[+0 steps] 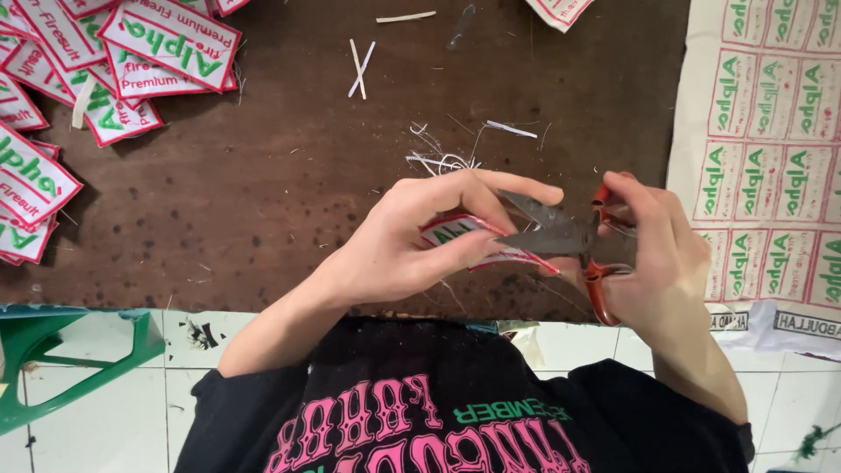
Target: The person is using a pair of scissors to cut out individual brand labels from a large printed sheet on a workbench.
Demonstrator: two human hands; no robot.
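Pinched in left hand, patch; right hand works scissors.

Dark brown speckled tabletop fills upper view. Heap of cut red-bordered white patches at 10 o'clock, overlapping. Uncut cloth sheet of printed patches at 3 o'clock, hanging over edge. Single patch corner at 12 o'clock. White trimming strips and thread scraps near centre top. Green plastic frame at 8 o'clock on white tiled floor.
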